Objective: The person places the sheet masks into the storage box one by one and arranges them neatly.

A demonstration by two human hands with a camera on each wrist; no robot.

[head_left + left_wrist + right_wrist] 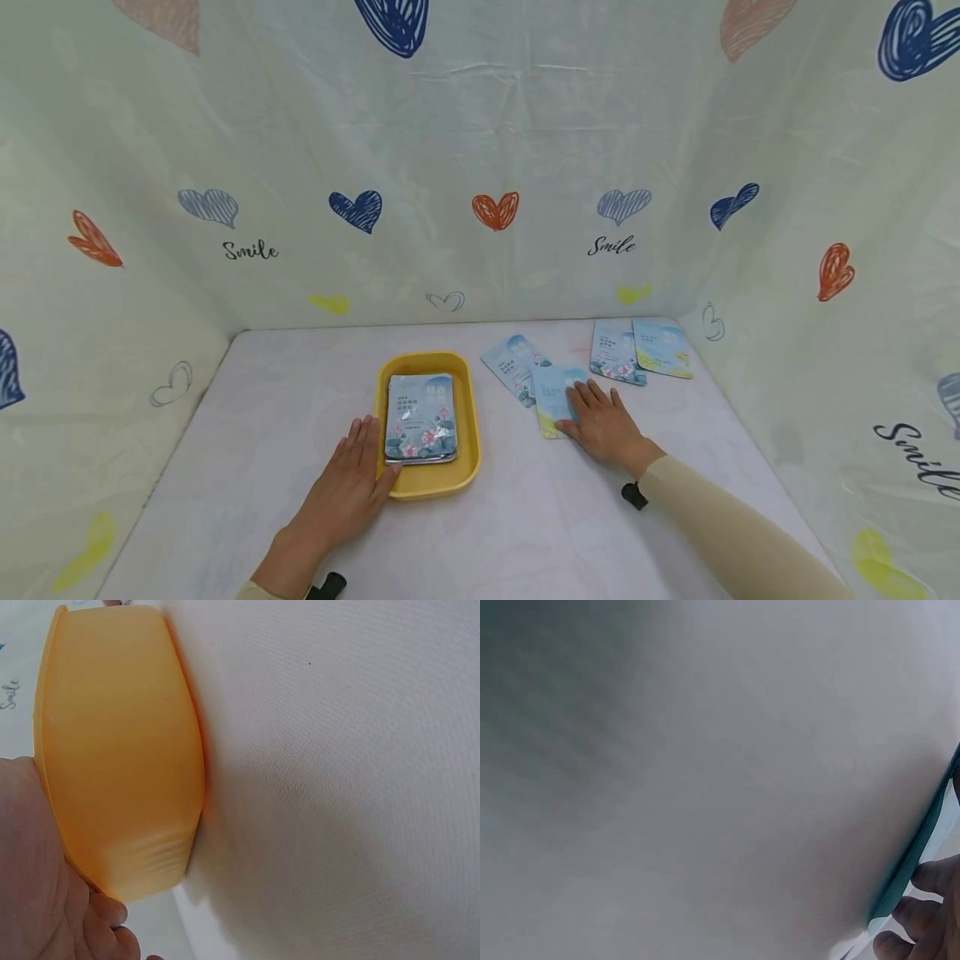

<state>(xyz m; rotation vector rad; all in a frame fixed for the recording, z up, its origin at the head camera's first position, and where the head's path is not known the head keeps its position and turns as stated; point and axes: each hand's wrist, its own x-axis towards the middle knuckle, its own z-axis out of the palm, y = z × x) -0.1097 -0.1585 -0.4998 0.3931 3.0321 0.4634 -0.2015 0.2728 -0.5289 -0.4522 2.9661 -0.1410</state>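
Note:
My left hand (pixel 343 487) rests along the left rim of a yellow plastic tray (pixel 467 467), fingers straight and the thumb over its near left corner. In the left wrist view the palm and fingers touch the rim of the tray (pixel 120 750). Inside the tray lies a stack of light blue flat packets (pixel 422 417) printed with pink flowers. To the right, my right hand (pixel 606 427) lies over the right side of a blue and yellow packet (pixel 553 396), fingers extended. The right wrist view shows the fingers (pixel 922 919) at the edge of this packet (pixel 907 874).
Another flowered packet (pixel 513 367) lies partly under the one at my right hand. Two more, a flowered packet (pixel 615 350) and an overlapping blue and yellow packet (pixel 663 348), lie at the back right. Heart-printed sheeting (pixel 450 150) surrounds the white table (pixel 277 400) behind and at both sides.

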